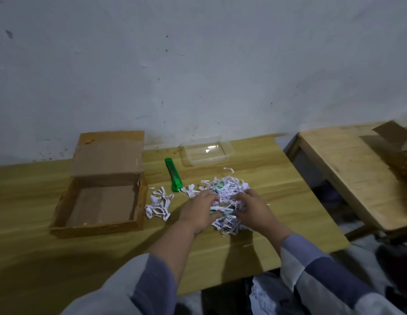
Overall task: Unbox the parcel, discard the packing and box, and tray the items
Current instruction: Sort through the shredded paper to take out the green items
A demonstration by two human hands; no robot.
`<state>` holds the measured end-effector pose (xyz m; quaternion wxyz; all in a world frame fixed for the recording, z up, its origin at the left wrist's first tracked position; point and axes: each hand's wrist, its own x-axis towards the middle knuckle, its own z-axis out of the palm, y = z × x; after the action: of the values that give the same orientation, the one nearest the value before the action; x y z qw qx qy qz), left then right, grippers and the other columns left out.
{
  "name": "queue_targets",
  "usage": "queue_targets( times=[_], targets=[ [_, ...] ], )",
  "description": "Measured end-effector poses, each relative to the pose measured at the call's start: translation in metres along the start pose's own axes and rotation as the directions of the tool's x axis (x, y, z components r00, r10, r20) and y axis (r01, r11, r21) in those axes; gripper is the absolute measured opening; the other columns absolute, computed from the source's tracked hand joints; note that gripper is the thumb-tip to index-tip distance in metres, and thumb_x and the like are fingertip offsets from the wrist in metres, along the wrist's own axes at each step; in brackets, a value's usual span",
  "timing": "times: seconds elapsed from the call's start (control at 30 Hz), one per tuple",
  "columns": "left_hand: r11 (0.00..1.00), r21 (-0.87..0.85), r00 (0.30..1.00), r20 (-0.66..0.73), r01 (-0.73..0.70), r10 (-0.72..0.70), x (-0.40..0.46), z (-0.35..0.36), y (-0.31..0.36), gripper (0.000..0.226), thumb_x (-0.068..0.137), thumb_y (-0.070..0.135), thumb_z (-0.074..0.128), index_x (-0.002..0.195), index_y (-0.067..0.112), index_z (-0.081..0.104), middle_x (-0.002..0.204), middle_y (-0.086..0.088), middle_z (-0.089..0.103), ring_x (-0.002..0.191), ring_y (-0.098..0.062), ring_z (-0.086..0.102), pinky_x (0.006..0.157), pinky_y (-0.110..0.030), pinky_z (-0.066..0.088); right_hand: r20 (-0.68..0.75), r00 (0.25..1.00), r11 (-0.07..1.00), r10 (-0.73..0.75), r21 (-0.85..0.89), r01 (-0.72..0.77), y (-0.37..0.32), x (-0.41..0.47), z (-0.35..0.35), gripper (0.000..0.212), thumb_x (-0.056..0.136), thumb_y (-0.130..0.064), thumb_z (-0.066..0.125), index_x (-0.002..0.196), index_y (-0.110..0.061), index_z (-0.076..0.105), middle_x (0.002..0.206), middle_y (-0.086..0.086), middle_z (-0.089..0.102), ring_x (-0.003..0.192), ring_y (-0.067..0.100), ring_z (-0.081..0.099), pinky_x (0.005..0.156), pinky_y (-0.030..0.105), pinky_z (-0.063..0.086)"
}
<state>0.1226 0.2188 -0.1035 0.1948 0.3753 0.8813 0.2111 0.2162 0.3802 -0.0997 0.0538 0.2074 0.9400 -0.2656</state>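
An open cardboard box (100, 201) lies on the left of the wooden table (277, 178), its lid flap standing up and its inside bare. A heap of shredded white paper (227, 189) lies right of centre, with bits of green showing inside it. My left hand (198, 212) and my right hand (252, 208) press into the heap from either side, fingers curled around the shreds. A smaller clump of shreds (158, 204) lies between the box and my left hand. A clear plastic tray (207, 151) stands by the wall.
A green box cutter (174, 175) lies between the box and the tray. A second wooden table (348, 169) stands to the right across a gap, with cardboard pieces (398, 146) at its far end. A pale wall runs behind.
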Motion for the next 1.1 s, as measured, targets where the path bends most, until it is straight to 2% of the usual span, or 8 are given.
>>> queue_targets(
  times=[0.23, 0.33, 0.43, 0.57, 0.7, 0.8, 0.9, 1.1],
  targets=[
    [0.988, -0.023, 0.981, -0.119, 0.153, -0.155, -0.008, 0.004, -0.025, 0.023, 0.090, 0.028, 0.062, 0.114, 0.029, 0.059, 0.119, 0.006, 0.058, 0.107, -0.019, 0.059, 0.083, -0.034, 0.050, -0.078, 0.995, 0.987, 0.068, 0.152, -0.056, 0.021, 0.011, -0.009, 0.029, 0.080, -0.012, 0.070, 0.109, -0.013, 0.068, 0.105, 0.012, 0.059, 0.092, 0.029, 0.061, 0.067, 0.023, 0.035],
    [0.979, -0.002, 0.964, -0.175, 0.202, -0.199, -0.018, 0.000, -0.037, 0.011, 0.089, 0.028, 0.063, 0.099, 0.031, 0.061, 0.109, 0.010, 0.060, 0.100, -0.014, 0.061, 0.082, -0.036, 0.050, -0.072, 0.997, 0.994, 0.034, 0.109, -0.026, 0.017, 0.014, -0.013, 0.035, 0.079, -0.012, 0.062, 0.112, -0.021, 0.064, 0.133, 0.012, 0.048, 0.117, 0.030, 0.053, 0.094, 0.030, 0.043],
    [0.986, 0.000, 0.963, -0.215, 0.165, -0.161, -0.022, 0.000, -0.037, 0.031, 0.086, 0.032, 0.065, 0.117, 0.030, 0.058, 0.120, 0.011, 0.057, 0.111, -0.010, 0.057, 0.092, -0.037, 0.047, -0.097, 0.995, 0.994, -0.020, 0.102, 0.029, -0.003, 0.015, -0.019, 0.031, 0.080, -0.024, 0.056, 0.109, -0.031, 0.061, 0.146, 0.003, 0.035, 0.139, 0.025, 0.028, 0.117, 0.048, 0.015],
    [0.993, -0.063, 0.985, -0.132, 0.101, -0.108, -0.019, 0.007, -0.022, 0.045, 0.087, 0.037, 0.061, 0.129, 0.030, 0.051, 0.131, 0.008, 0.051, 0.119, -0.014, 0.052, 0.096, -0.036, 0.045, -0.146, 0.952, 0.959, -0.269, -0.131, 0.251, -0.031, 0.015, -0.017, 0.022, 0.083, -0.034, 0.051, 0.099, -0.033, 0.067, 0.121, -0.005, 0.059, 0.122, 0.022, 0.045, 0.105, 0.041, 0.024],
    [0.988, 0.084, 0.989, -0.075, 0.132, -0.126, -0.016, 0.017, -0.017, 0.048, 0.091, 0.034, 0.056, 0.138, 0.024, 0.044, 0.138, 0.004, 0.048, 0.125, -0.019, 0.046, 0.096, -0.034, 0.043, 0.052, 0.914, 0.865, -0.402, -0.307, 0.398, -0.037, 0.009, -0.004, 0.027, 0.089, -0.037, 0.052, 0.111, -0.031, 0.065, 0.111, -0.006, 0.064, 0.113, 0.021, 0.051, 0.092, 0.037, 0.029],
    [0.980, 0.149, 0.990, -0.069, 0.136, -0.127, -0.017, 0.019, -0.018, 0.047, 0.092, 0.035, 0.056, 0.137, 0.025, 0.046, 0.140, 0.006, 0.046, 0.129, -0.018, 0.042, 0.099, -0.035, 0.041, 0.174, 0.927, 0.832, -0.333, -0.407, 0.376, -0.030, 0.009, -0.003, 0.039, 0.086, -0.035, 0.055, 0.125, -0.030, 0.056, 0.123, -0.003, 0.056, 0.120, 0.024, 0.043, 0.096, 0.040, 0.029],
    [0.977, 0.164, 0.991, -0.050, 0.135, -0.128, -0.018, 0.021, -0.020, 0.046, 0.092, 0.036, 0.056, 0.136, 0.028, 0.047, 0.143, 0.011, 0.043, 0.131, -0.015, 0.039, 0.101, -0.035, 0.038, 0.159, 0.941, 0.851, -0.298, -0.403, 0.338, -0.023, 0.009, -0.004, 0.028, 0.084, -0.034, 0.060, 0.111, -0.025, 0.062, 0.118, -0.004, 0.060, 0.117, 0.024, 0.045, 0.093, 0.037, 0.030],
    [0.979, 0.144, 0.990, -0.036, 0.142, -0.139, -0.020, 0.017, -0.018, 0.050, 0.093, 0.040, 0.055, 0.139, 0.025, 0.044, 0.149, 0.008, 0.038, 0.137, -0.016, 0.033, 0.108, -0.038, 0.032, -0.077, 0.992, 0.995, -0.098, -0.038, 0.095, -0.026, 0.011, -0.023, 0.024, 0.079, -0.042, 0.069, 0.095, -0.024, 0.071, 0.083, 0.000, 0.070, 0.091, 0.021, 0.055, 0.076, 0.031, 0.040]
  ],
)
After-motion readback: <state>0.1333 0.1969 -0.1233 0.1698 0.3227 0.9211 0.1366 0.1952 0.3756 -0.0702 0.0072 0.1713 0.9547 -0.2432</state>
